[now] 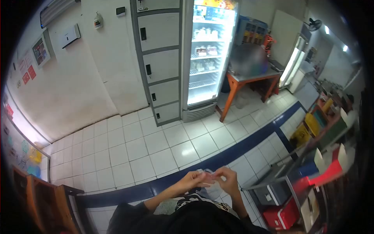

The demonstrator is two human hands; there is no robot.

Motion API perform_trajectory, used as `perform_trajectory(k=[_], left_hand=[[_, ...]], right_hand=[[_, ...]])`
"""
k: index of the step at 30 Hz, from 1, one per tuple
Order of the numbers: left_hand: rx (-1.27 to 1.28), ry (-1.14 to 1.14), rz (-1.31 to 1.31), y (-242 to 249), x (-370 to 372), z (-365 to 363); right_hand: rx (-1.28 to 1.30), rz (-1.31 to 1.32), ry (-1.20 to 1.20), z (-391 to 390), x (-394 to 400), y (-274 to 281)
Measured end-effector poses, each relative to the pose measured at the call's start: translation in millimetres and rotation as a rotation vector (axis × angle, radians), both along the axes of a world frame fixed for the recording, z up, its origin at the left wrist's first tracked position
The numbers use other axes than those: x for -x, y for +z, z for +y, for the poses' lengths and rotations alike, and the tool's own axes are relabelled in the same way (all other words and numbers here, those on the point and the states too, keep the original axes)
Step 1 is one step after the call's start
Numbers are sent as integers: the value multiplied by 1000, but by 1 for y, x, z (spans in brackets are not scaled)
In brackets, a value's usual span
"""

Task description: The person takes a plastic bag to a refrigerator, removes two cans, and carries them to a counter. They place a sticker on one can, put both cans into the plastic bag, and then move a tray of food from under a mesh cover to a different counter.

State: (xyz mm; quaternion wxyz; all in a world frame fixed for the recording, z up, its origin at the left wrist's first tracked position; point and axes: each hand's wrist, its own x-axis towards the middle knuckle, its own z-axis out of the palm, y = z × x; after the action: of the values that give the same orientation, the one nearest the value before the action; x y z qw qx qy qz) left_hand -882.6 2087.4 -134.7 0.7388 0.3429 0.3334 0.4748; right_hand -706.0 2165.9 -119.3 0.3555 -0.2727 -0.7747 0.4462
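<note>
In front of my body, low in the head view, my left hand (191,181) and my right hand (228,180) are raised close together. Between their fingertips is a thin, see-through, slightly pinkish piece that looks like plastic (209,178). Each hand pinches one side of it. Its exact kind is too small and blurred to make out. Dark sleeves and a dark top with a white print fill the bottom of the view, below the hands.
Ahead stand grey lockers (160,58) and a lit glass-door fridge (208,58) with jars. An orange-legged table (249,79) is to its right. A shelf rack with a red box (281,215) is at right, wooden furniture (35,199) at left. A blue stripe (156,186) crosses the tiled floor.
</note>
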Motion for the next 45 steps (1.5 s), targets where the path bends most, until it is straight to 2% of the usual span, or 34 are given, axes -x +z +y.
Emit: perform_trajectory(k=[1,3,6,10,13,14,15,17,20,21,23,25,26,28,31,32,35,38,39,40,42,43,44,45], left_hand=[[29,14,-265,4,18,22],[54,21,-444,23,52,66],[-153,183,-184,21,90,131],[-556,518,246,1,122,245],[-459,525,729,11,171,309],[-508,573,650,-11,191,331],[-574,522,469,0,206,350],[-541,473,294,23,221,375],[-772,442,147,23,247,417],[-670,576,97,25,254,425],[-459,854,-17,32,265,429],[-495,1092,140,33,278,435],[-514,1192,219,36,276,443],[-537,1371,404,47,279,454],[-578,1550,527,23,282,456],[-482,1623,566,23,277,454],[-311,1682,597,17,274,440],[-235,1640,639,7,290,429],[-228,1621,686,12,302,431],[-220,1601,724,19,312,435],[-182,1569,711,33,328,444],[-181,1523,815,38,337,447],[-193,1475,920,42,350,452],[-213,1424,1025,44,362,457]], right_hand=[[56,45,30,30,16,6],[138,162,61,85,54,18],[-183,157,132,162,109,33],[-132,356,102,252,172,16],[271,608,180,316,198,22],[229,611,281,346,200,25],[298,626,384,372,205,25],[441,670,592,418,220,21],[620,580,825,487,258,40],[685,522,881,512,275,45],[374,403,620,567,323,59],[-121,387,303,645,391,57],[-200,336,91,675,420,66],[-503,383,-118,711,475,95],[-576,323,-188,722,531,110],[-564,336,-190,727,539,111],[-519,353,-151,736,537,111],[-457,453,-96,732,529,115],[-512,510,-85,732,522,108],[-437,631,4,726,511,104],[-345,601,53,701,464,99],[-462,565,30,691,439,97],[-451,509,-19,686,412,90],[-615,557,-98,682,391,96]])
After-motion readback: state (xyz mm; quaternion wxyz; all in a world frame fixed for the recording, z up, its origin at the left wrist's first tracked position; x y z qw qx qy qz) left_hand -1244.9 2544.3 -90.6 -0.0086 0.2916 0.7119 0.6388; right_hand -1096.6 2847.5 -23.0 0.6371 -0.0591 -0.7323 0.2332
